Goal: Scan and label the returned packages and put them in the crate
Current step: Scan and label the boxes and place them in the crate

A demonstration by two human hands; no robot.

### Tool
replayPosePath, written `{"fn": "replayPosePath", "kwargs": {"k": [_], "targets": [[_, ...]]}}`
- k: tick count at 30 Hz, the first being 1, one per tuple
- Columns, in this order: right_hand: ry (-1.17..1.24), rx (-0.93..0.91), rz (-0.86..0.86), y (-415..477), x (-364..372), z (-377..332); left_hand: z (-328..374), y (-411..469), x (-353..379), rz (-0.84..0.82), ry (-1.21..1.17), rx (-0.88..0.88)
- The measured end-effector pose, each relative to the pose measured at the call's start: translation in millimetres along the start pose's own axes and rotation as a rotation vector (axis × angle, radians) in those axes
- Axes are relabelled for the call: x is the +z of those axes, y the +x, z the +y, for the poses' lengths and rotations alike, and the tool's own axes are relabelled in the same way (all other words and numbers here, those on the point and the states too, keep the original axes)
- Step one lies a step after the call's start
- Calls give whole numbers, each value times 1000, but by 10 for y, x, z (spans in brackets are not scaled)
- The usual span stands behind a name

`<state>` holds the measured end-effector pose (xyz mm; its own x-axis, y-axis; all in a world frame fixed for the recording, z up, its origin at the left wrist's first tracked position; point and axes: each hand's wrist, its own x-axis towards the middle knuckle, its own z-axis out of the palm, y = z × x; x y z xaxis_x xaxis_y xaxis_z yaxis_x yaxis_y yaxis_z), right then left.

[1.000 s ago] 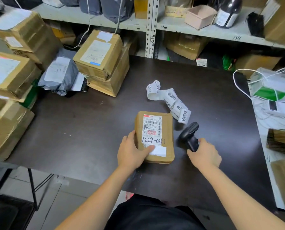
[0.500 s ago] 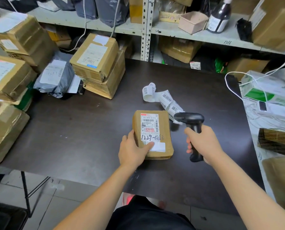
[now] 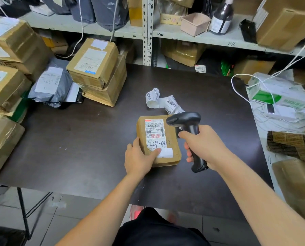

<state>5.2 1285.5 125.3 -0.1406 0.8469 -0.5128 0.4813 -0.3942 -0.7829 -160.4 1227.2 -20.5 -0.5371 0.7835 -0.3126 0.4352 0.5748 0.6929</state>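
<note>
Scanner (image 3: 187, 123) has risen over the package (image 3: 158, 142), clamped in right hand (image 3: 204, 145) fingers; left hand (image 3: 139, 158) fingers pinch the package corner

Just the one head cam for me: wide-angle, above the near edge of the tabletop (image 3: 77, 148), looking forward and down towards the shelf (image 3: 228, 39) behind the far edge. Close in; left hand (image 3: 139, 160), right hand (image 3: 204, 144) centre frame.

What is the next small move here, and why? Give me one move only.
Probably tip the nose of the black handheld barcode scanner down onto the white shipping label and trigger it. The right hand grips it over the right edge of the small brown cardboard package, nose pointing left, and the left hand holds the package flat on the dark table.
</note>
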Motion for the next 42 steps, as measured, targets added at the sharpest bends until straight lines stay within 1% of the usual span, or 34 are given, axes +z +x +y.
{"fn": "replayPosePath", "kwargs": {"k": [7,14,17,21,26,35,40,42], "targets": [[-48,-25,34,21,-33,83,-18,-5,1,-2,-3,4],[-117,2,251,219,-130,453,-25,4,7,0,5,17],[-209,-27,321,354,-172,701,-35,8,7,-3,-1,15],[-329,-69,339,549,-245,1032,-30,12,9,-6,-4,12],[-442,30,413,704,-252,1282,-41,13,12,-5,-13,5],[-512,84,420,868,-176,1447,-31,18,7,5,-9,5],[-599,117,367,870,-227,1422,-24,16,0,-7,-30,2],[-535,91,436,855,-236,1339,-26,16,-5,-13,-46,-3]]}}
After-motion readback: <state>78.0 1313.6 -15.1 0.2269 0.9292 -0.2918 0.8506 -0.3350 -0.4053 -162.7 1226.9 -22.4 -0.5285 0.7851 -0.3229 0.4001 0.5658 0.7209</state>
